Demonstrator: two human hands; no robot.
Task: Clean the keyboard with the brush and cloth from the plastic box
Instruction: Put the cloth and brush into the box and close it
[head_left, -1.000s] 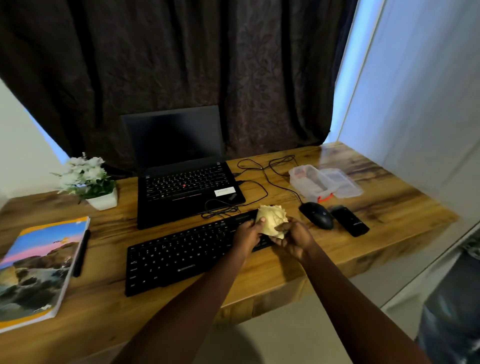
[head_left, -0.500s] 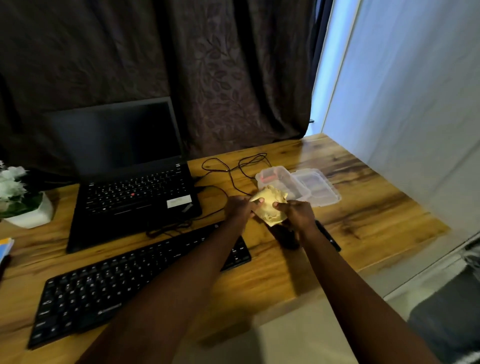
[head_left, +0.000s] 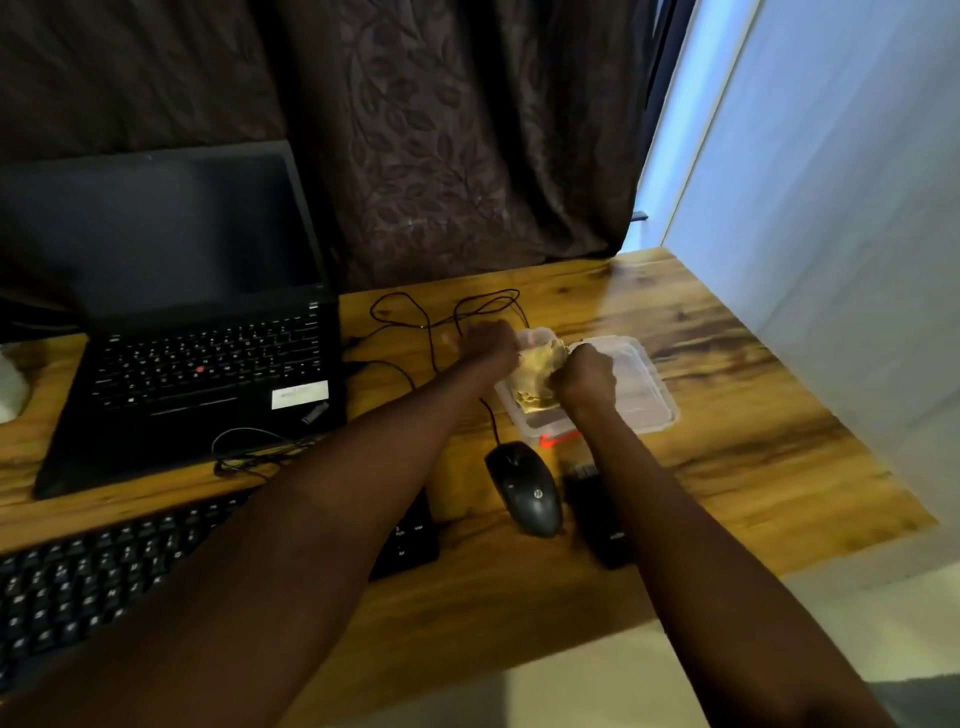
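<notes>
Cloth (head_left: 535, 371): pale yellow, crumpled into a loose bunch, with folds that catch the light. It is held between both hands right over the open plastic box. I cannot tell whether its lower edge touches the box floor.
Plastic box (head_left: 522, 423): clear and rectangular, standing at 12 o'clock from the mouse. An orange-red piece shows at its near edge.
Lid (head_left: 647, 400): clear, lying just beside the box at its 3 o'clock.
Left hand (head_left: 491, 345): at the cloth's 9 o'clock and motion-blurred, its fingers curled onto the cloth's left edge.
Right hand (head_left: 584, 379): at the cloth's 3 o'clock, its fingers closed in a fist that grips the cloth's right side.
Keyboard (head_left: 78, 587): black, flat on the surface at 8 o'clock from the box and well apart from it. The left forearm hides part of it.
Mouse (head_left: 524, 488): black and wired, near the box at its 6 o'clock.
Laptop (head_left: 197, 364): black, open with a dark screen, at 9 o'clock from the box.
Surface (head_left: 737, 447): glossy wood grain.
</notes>
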